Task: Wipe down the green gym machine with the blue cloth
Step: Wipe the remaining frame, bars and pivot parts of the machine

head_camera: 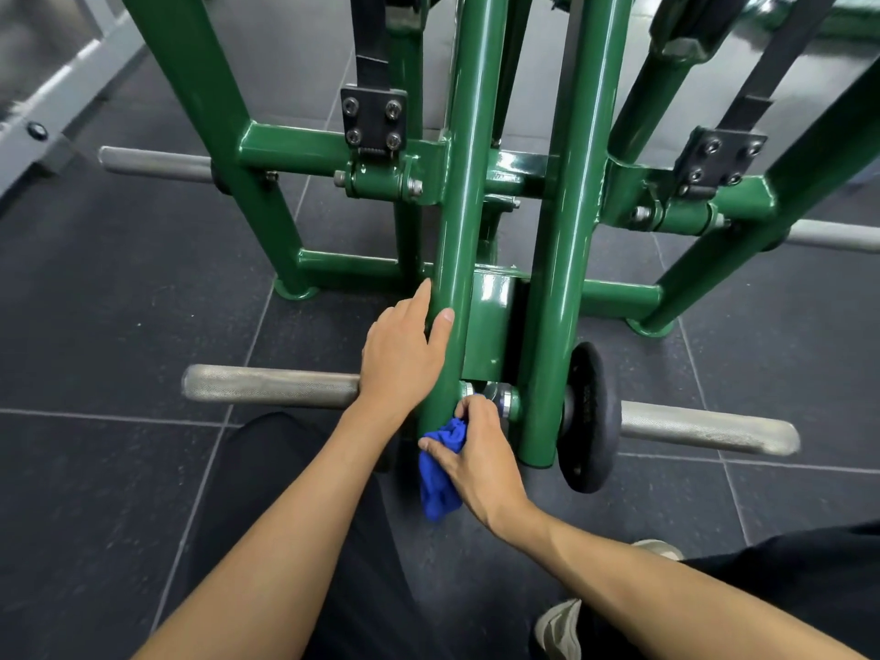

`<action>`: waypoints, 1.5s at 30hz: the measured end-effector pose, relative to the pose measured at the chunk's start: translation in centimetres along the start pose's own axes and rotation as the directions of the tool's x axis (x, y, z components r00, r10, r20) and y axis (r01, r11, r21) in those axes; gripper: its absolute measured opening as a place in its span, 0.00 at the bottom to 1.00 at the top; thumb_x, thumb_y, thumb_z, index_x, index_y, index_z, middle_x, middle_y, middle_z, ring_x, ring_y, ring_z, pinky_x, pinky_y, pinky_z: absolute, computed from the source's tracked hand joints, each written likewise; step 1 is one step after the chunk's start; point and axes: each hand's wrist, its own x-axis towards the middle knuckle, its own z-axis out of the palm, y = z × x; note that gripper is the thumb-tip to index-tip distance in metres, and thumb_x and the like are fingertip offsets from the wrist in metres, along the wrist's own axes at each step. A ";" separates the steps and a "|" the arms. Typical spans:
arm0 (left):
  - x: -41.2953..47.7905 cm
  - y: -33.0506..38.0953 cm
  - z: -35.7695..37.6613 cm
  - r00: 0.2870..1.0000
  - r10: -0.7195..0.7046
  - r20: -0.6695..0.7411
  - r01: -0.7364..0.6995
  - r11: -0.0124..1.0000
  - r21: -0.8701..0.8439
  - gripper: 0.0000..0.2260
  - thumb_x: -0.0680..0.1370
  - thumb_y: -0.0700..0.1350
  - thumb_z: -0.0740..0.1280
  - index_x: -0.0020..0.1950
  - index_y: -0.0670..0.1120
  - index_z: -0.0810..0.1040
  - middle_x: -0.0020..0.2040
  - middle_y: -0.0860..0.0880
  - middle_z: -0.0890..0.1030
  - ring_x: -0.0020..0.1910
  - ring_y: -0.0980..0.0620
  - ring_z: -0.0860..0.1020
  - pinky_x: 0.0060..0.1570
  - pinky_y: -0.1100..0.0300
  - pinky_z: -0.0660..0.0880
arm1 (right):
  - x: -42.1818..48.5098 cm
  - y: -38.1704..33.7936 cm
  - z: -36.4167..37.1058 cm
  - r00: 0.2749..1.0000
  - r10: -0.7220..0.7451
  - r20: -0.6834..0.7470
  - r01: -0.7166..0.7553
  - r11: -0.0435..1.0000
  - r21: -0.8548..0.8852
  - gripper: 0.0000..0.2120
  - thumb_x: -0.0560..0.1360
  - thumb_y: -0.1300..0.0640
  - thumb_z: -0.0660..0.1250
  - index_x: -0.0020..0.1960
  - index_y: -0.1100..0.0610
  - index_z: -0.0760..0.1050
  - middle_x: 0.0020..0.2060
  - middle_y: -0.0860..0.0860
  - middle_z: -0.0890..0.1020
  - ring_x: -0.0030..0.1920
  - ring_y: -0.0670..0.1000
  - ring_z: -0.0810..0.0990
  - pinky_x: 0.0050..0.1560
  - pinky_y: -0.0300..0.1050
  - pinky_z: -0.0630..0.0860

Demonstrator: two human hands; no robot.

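The green gym machine (562, 259) fills the upper and middle view, with two thick tubes running down toward me. My left hand (402, 359) wraps around the left green tube (459, 192), thumb across its front. My right hand (481, 457) grips the bunched blue cloth (438, 488) and presses it against the bottom end of that same tube, beside a metal bolt. Part of the cloth hangs below my hand.
Silver weight pegs stick out at left (266, 385) and right (709, 428); a black weight plate (590, 416) sits on the right one. Two higher pegs (152, 163) project sideways. Dark floor tiles (119, 469) surround the frame. My legs and shoe (559, 628) are at the bottom.
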 end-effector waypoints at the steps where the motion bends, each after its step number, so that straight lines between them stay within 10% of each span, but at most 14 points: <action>1: 0.0 0.0 0.0 1.000 -0.004 0.001 0.004 1.000 -0.003 0.26 0.86 0.59 0.53 0.83 0.50 0.62 0.64 0.49 0.79 0.64 0.49 0.75 0.64 0.46 0.73 | 0.2 -0.1 -0.2 1.000 -0.007 -0.011 0.007 1.000 0.001 0.21 0.74 0.50 0.78 0.50 0.48 0.64 0.46 0.46 0.70 0.44 0.48 0.71 0.46 0.42 0.73; 11: 0.5 0.0 -0.7 0.918 -0.389 -0.075 0.206 0.630 -0.749 0.22 0.88 0.53 0.49 0.64 0.49 0.81 0.51 0.52 0.86 0.46 0.57 0.83 0.54 0.60 0.75 | 6.2 -4.1 -2.3 0.971 -0.089 -0.223 0.098 0.995 0.032 0.29 0.68 0.47 0.82 0.54 0.49 0.64 0.50 0.44 0.71 0.51 0.49 0.73 0.56 0.48 0.75; 20: 0.2 0.0 -0.4 0.923 -0.339 -0.182 0.121 0.706 -0.698 0.16 0.82 0.58 0.49 0.56 0.59 0.76 0.50 0.53 0.82 0.45 0.54 0.82 0.57 0.52 0.76 | 11.2 -8.0 -3.0 0.940 -0.022 -0.342 0.072 0.989 0.133 0.34 0.66 0.45 0.81 0.60 0.47 0.62 0.56 0.47 0.75 0.57 0.53 0.76 0.59 0.50 0.76; 26: 0.6 -0.7 -0.5 0.875 -0.470 -0.119 0.169 0.525 -0.834 0.16 0.88 0.47 0.51 0.57 0.51 0.79 0.51 0.47 0.83 0.49 0.52 0.84 0.55 0.56 0.77 | 6.5 -5.8 0.6 0.935 0.139 -0.325 -0.086 0.981 0.172 0.36 0.64 0.40 0.80 0.62 0.47 0.62 0.56 0.50 0.76 0.58 0.56 0.78 0.58 0.56 0.78; 37: 0.2 -0.5 0.1 0.930 -0.304 -0.207 0.121 0.783 -0.610 0.14 0.87 0.49 0.52 0.56 0.50 0.77 0.55 0.50 0.78 0.47 0.67 0.79 0.58 0.57 0.73 | 12.6 -10.8 -2.3 0.909 0.024 -0.416 -0.021 1.000 0.012 0.37 0.64 0.51 0.78 0.68 0.57 0.66 0.60 0.53 0.77 0.62 0.58 0.74 0.62 0.54 0.74; 45: 0.2 -0.6 0.2 0.937 -0.304 -0.170 0.178 0.838 -0.517 0.09 0.85 0.44 0.57 0.59 0.50 0.76 0.55 0.55 0.76 0.54 0.52 0.78 0.54 0.55 0.73 | 14.8 -13.8 -2.9 0.869 0.119 -0.480 -0.076 0.991 0.107 0.31 0.68 0.49 0.75 0.64 0.52 0.62 0.55 0.52 0.79 0.52 0.60 0.79 0.49 0.51 0.74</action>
